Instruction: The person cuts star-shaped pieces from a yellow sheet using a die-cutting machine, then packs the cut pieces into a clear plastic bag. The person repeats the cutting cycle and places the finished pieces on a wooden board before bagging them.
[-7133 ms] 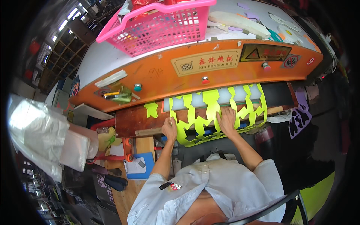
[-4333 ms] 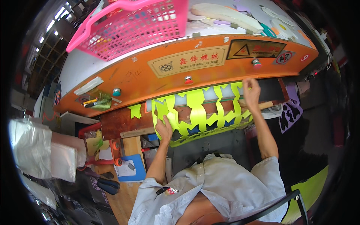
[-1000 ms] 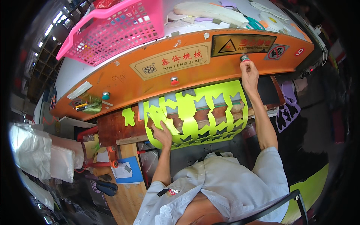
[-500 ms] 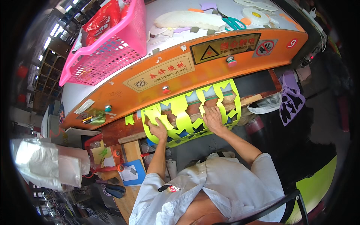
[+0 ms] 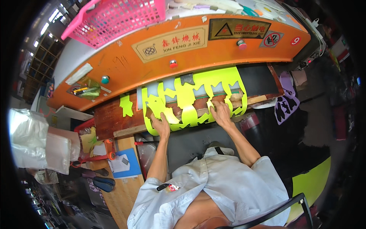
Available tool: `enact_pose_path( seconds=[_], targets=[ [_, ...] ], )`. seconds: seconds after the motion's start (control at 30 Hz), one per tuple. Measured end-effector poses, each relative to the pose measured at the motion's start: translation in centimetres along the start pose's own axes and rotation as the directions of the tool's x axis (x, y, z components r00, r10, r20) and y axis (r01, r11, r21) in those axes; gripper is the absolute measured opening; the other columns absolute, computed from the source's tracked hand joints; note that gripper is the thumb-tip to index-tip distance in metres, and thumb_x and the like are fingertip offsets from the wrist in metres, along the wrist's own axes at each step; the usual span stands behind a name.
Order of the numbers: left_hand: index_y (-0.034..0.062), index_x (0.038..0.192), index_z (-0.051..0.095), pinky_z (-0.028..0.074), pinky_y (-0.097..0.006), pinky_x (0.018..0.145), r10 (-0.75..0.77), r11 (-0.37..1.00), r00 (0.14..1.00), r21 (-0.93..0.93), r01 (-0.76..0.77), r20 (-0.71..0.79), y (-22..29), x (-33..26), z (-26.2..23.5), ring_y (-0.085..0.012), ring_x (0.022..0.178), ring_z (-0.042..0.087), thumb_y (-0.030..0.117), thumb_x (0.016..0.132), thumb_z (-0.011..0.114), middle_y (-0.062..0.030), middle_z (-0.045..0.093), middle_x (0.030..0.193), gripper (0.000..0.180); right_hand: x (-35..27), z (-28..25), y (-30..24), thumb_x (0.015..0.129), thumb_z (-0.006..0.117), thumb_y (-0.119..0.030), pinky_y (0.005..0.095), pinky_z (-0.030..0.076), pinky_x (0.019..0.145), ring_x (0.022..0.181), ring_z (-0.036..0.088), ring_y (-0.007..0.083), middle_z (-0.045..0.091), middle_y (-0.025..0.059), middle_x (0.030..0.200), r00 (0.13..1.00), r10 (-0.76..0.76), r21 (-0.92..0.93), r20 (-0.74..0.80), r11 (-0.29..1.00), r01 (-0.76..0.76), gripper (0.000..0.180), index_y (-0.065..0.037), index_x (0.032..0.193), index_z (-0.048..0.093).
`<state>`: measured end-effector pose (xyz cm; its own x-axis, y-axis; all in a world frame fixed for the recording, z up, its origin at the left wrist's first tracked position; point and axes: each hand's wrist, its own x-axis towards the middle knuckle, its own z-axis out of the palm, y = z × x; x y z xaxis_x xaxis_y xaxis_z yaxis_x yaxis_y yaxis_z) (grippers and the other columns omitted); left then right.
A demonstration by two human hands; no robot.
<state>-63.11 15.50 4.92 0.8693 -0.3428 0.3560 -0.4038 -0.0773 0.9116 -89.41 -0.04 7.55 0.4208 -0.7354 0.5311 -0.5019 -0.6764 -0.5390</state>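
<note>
A bright yellow-green sheet [image 5: 187, 101] with rows of cut-out holes lies over the work board, its near edge curling down over the front. My left hand [image 5: 161, 125] is closed at the sheet's left part on a few loose yellow-green cut pieces [image 5: 155, 105], the thumb on their right side. Farther right, my right hand [image 5: 222, 113] rests on a narrow strip between holes, fingers bent over it; the fingertips are partly hidden. A dark grey scrap [image 5: 187, 79] lies on the sheet's far part. More yellow-green cut pieces [image 5: 126, 105] lie on the board to the left.
An orange machine beam [image 5: 225, 47] with red push buttons spans the far side. On top stand a pink basket [image 5: 114, 23] and teal scissors [image 5: 249, 10]. A black pad [image 5: 257, 79] lies right of the sheet, a purple cut-out sheet [image 5: 286, 108] beyond it. Plastic bags [image 5: 28, 131] hang left.
My view has shifted, showing more of the board and the sheet's far part. The sheet and both hands sit farther from the beam. The dark grey scrap has come into sight.
</note>
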Motion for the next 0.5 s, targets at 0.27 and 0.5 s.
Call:
enact_pose_path(
  seconds=[0.27, 0.5],
  targets=[
    [-0.0042, 0.134, 0.058, 0.055, -0.033, 0.089, -0.264, 0.84, 0.951, -0.446, 0.308, 0.16, 6.0, -5.9, -5.9, -0.0168, 0.102, 0.066, 0.013, 0.105, 0.062, -0.012, 0.069, 0.119, 0.034, 2.5, 0.2, -5.7, 0.078, 0.085, -0.033, 0.0529, 0.043, 0.105, 0.125, 0.053, 0.0426, 0.058, 0.0265, 0.137, 0.99, 0.008, -0.068, -0.142, 0.998, -0.018, 0.067, 0.005, 0.129, 0.062],
    [-0.0019, 0.13, 0.06, 0.042, -0.023, 0.062, -0.309, 0.928, 0.9, -0.111, 0.356, 0.307, 8.3, -5.3, -2.8, -0.0049, 0.073, 0.056, 0.022, 0.107, 0.06, -0.0006, 0.067, 0.088, 0.033, 3.0, 4.2, -8.0, 0.07, 0.089, -0.035, 0.0484, 0.047, 0.105, 0.115, 0.061, 0.0354, 0.067, 0.0209, 0.122, 0.974, 0.177, 0.035, 0.145, 0.982, -0.183, 0.076, 0.004, 0.13, 0.065]
  ],
)
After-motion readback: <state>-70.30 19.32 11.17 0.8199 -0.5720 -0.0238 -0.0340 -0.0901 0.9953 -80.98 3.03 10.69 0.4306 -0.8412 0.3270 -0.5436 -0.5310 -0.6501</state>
